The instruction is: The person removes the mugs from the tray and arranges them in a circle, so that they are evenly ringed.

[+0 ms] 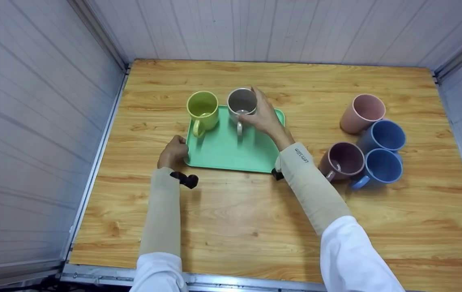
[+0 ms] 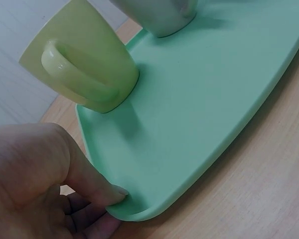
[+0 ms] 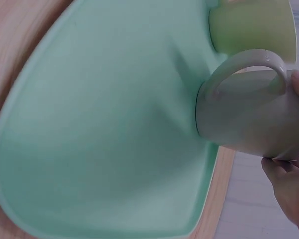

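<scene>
A green tray (image 1: 231,156) lies on the wooden table, and my left hand (image 1: 173,151) pinches its near left corner, thumb on top and fingers below the rim in the left wrist view. Toward the tray's back left stands a yellow-green mug (image 1: 208,117), handle facing me. Beside it, at the back middle, is a grey mug (image 1: 235,113), also with its handle toward me. My right hand (image 1: 264,115) grips that grey mug near its rim, thumb on the near side and fingers on the far side. In the right wrist view the grey mug's base appears at the tray surface.
Right of the tray several mugs stand close together: a pink one (image 1: 352,117), a dark purple one (image 1: 336,162) and two blue ones (image 1: 391,136). The right forearm passes just left of the purple mug. White panel walls (image 1: 231,30) enclose the table (image 1: 231,227) at back and sides.
</scene>
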The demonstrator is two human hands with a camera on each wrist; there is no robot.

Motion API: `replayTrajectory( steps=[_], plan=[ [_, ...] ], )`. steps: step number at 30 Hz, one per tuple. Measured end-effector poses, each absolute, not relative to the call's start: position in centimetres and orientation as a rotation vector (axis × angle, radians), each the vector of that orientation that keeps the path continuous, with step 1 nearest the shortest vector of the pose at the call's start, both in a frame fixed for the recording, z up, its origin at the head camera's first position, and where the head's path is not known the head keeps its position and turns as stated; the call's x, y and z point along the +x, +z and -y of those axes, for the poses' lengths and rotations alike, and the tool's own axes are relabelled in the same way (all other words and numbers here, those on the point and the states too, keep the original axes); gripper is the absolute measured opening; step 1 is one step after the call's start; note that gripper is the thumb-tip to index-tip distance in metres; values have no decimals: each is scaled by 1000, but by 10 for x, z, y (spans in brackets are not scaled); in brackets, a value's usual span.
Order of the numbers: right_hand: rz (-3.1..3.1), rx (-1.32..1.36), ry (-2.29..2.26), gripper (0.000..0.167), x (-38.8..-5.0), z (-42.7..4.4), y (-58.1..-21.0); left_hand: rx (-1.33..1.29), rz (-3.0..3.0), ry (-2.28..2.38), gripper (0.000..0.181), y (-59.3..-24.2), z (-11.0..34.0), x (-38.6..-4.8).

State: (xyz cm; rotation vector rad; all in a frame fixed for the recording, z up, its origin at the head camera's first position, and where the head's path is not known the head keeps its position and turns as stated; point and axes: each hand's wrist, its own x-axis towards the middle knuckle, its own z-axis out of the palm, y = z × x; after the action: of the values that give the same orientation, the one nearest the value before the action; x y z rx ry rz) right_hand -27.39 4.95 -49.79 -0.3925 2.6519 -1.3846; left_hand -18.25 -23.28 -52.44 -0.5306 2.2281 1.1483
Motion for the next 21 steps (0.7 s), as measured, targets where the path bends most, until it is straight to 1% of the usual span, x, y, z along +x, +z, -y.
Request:
replayTrajectory(
  steps=[7, 16, 21],
  plan=[
    [-2739, -352, -1403, 104, -263, -51, -499, -539, -2232, 1147, 36, -526, 233, -182],
    [-2790, -221, -1404, 104, -250, -60, -498, -528, -2220, 1191, 31, -524, 233, -181],
    [-2811, -177, -1395, 104, -245, -69, -492, -545, -2214, 1155, 36, -524, 233, -184]
  ],
)
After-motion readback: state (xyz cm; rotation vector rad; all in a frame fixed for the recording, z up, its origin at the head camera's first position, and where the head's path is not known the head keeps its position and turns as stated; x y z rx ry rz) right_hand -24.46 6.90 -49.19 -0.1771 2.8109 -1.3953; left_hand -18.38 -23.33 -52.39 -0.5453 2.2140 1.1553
